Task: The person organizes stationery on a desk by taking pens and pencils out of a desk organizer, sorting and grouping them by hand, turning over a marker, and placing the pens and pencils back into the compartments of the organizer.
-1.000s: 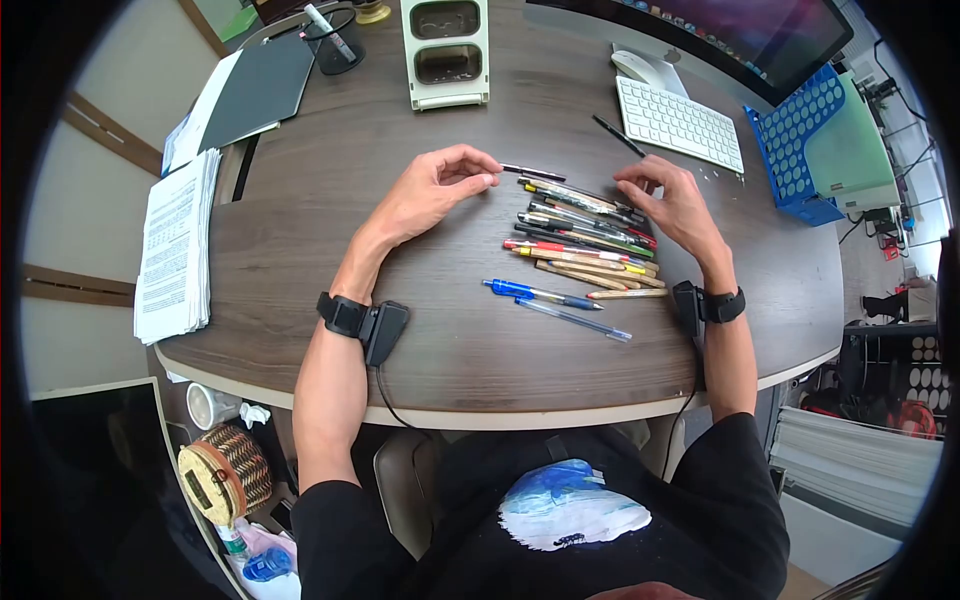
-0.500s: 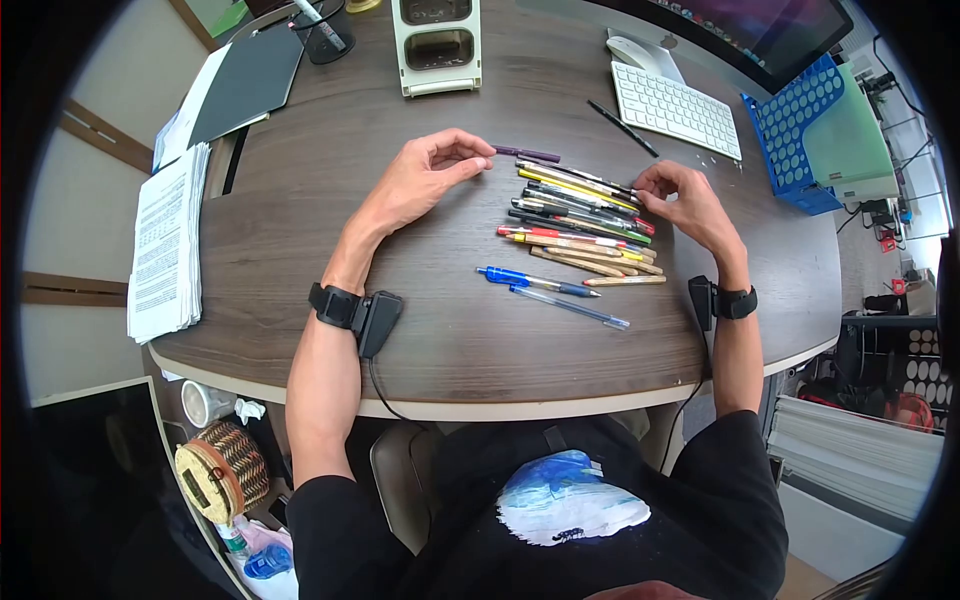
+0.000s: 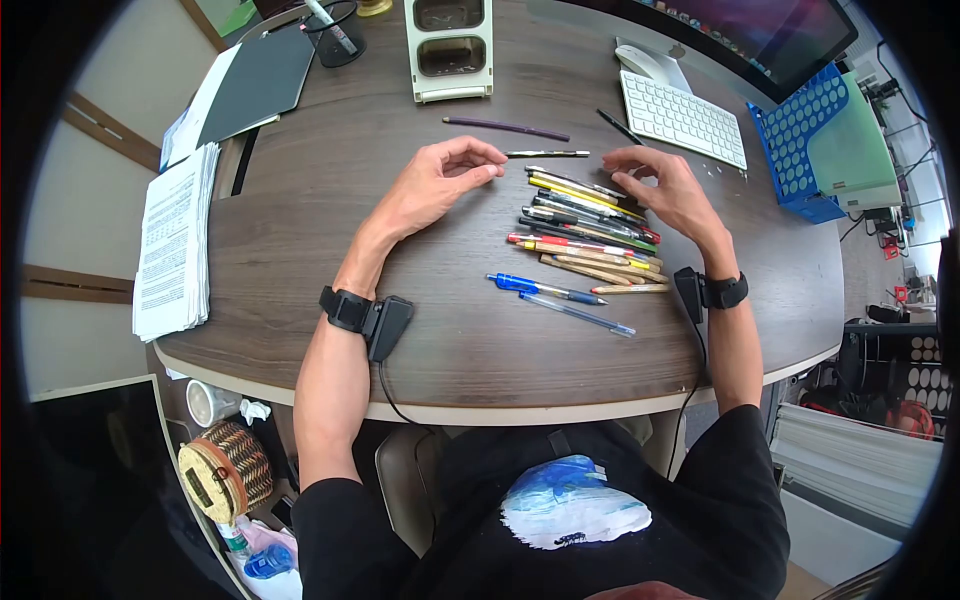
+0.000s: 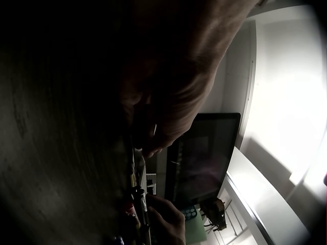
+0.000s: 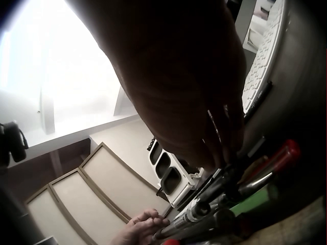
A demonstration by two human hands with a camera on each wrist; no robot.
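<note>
My left hand (image 3: 440, 185) is on the near-left side of a dark pencil-like stick (image 3: 560, 154), its bent fingertips right at the stick's left end. Thumb and fingers stand a little apart. My right hand (image 3: 670, 190), fingers gently bent, hovers at the right end of a row of pens and pencils (image 3: 585, 225) and overlaps some tips. Farther off lies a purple pencil (image 3: 505, 128). In the right wrist view, a red-capped pen (image 5: 286, 155) shows beneath the dark right hand. A blue pen (image 3: 540, 288) and a clear-barrelled pen (image 3: 580, 314) lie nearest the body.
A white keyboard (image 3: 685, 118) with a black pencil (image 3: 620, 127) beside it lies at the back right, before a monitor. A blue file holder (image 3: 800, 150) stands right. A white-framed stand (image 3: 450, 60), mesh pen cup (image 3: 338, 42) and paper stack (image 3: 178, 245) are behind and left.
The purple pencil has moved away from the body, past my left fingertips. Another dark stick now lies apart from the row, between my hands. My right hand has shifted slightly left and away from the body.
</note>
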